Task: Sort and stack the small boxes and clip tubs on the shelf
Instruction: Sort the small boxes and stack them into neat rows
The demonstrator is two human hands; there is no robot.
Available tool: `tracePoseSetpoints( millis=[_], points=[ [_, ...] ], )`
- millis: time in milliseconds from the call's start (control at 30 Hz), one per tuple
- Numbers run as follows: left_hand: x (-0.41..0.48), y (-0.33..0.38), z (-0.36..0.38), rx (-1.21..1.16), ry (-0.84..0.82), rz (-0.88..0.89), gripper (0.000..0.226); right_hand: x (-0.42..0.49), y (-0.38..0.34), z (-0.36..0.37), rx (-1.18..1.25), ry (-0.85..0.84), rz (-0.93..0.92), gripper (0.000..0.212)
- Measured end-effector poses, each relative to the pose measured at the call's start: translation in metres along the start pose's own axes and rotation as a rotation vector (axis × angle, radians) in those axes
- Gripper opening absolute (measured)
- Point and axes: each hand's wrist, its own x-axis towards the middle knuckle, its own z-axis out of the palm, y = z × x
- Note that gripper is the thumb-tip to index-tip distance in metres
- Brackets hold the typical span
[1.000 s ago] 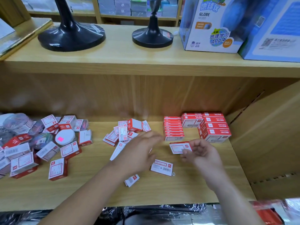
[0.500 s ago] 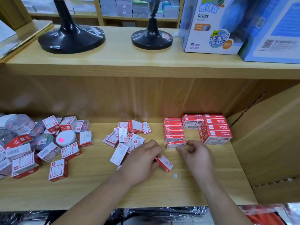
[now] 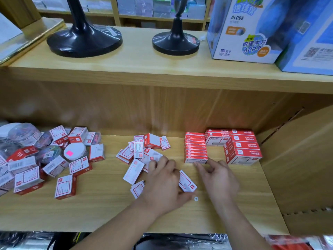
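A row of thin red boxes (image 3: pixel 195 147) stands on edge on the wooden shelf (image 3: pixel 100 210), next to stacked larger red boxes (image 3: pixel 243 148) at the right. Loose red-and-white boxes (image 3: pixel 138 150) lie in a heap mid-shelf. My left hand (image 3: pixel 162 186) grips one small red-and-white box (image 3: pixel 186 182) between thumb and fingers, tilted just off the shelf. With its fingers stretched out, my right hand (image 3: pixel 219 177) has its fingertips at the foot of the row's front box. Clip tubs (image 3: pixel 23 134) and a white-lidded tub (image 3: pixel 74 151) sit in the left pile.
More boxes (image 3: pixel 64 186) lie scattered at the left. A slanted wooden panel (image 3: pixel 297 159) closes the right side. The upper shelf overhead carries two black stand bases (image 3: pixel 84 40) and blue globe cartons (image 3: pixel 248 33). A small white ring (image 3: pixel 196 198) lies near my left thumb.
My right hand set its box at the front of the row and let go. My left hand came down, took a loose box off the shelf and tilted it up.
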Motion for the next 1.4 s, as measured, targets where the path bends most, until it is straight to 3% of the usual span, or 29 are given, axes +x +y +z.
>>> tracePoseSetpoints(
  millis=[100, 200, 300, 367, 533, 700, 800, 867, 967, 1067, 1167, 1300, 1400],
  points=[
    [-0.003, 0.005, 0.004, -0.059, 0.054, -0.012, 0.062, 0.002, 0.01, 0.0, 0.11, -0.041, -0.015, 0.029],
    [0.003, -0.002, -0.001, -0.226, 0.044, 0.037, 0.055, -0.001, 0.03, -0.002, 0.48, -0.114, -0.062, 0.009],
    [0.019, -0.004, -0.007, -0.416, 0.02, 0.115, 0.078, -0.009, 0.028, -0.013, 0.706, -0.211, -0.214, 0.042],
    [0.029, -0.005, -0.01, -0.487, 0.023, 0.161, 0.085, -0.009, 0.022, -0.016, 0.753, -0.261, -0.277, 0.046],
    [0.043, 0.001, -0.012, -0.542, 0.039, 0.158, 0.077, -0.002, 0.029, -0.01, 0.588, -0.19, -0.279, 0.022],
    [0.021, 0.001, -0.014, -0.484, 0.155, 0.143, 0.048, 0.002, 0.029, -0.008, 0.45, -0.027, -0.36, 0.021],
    [-0.019, -0.024, -0.017, -0.426, 0.262, 0.03, 0.029, 0.003, 0.023, -0.006, 0.358, 0.006, -0.427, 0.016],
    [-0.047, -0.047, -0.018, -0.379, 0.308, -0.116, 0.021, 0.0, 0.019, -0.004, 0.42, 0.0, -0.276, 0.027],
    [-0.078, -0.064, -0.019, -0.323, 0.245, -0.332, 0.032, -0.004, 0.015, 0.004, 0.461, 0.01, -0.09, 0.048],
    [-0.09, -0.062, -0.013, -0.368, 0.176, -0.409, 0.046, 0.0, 0.011, 0.007, 0.302, -0.023, -0.129, 0.041],
    [-0.093, -0.062, -0.011, -0.402, 0.191, -0.415, 0.051, -0.001, 0.007, 0.008, 0.247, -0.042, -0.12, 0.031],
    [-0.1, -0.065, -0.016, -0.437, 0.153, -0.359, 0.071, -0.006, 0.002, 0.012, 0.215, -0.031, -0.109, 0.033],
    [-0.101, -0.071, -0.015, -0.502, 0.153, -0.298, 0.07, -0.012, 0.006, 0.008, 0.296, -0.047, -0.044, 0.038]
  ],
)
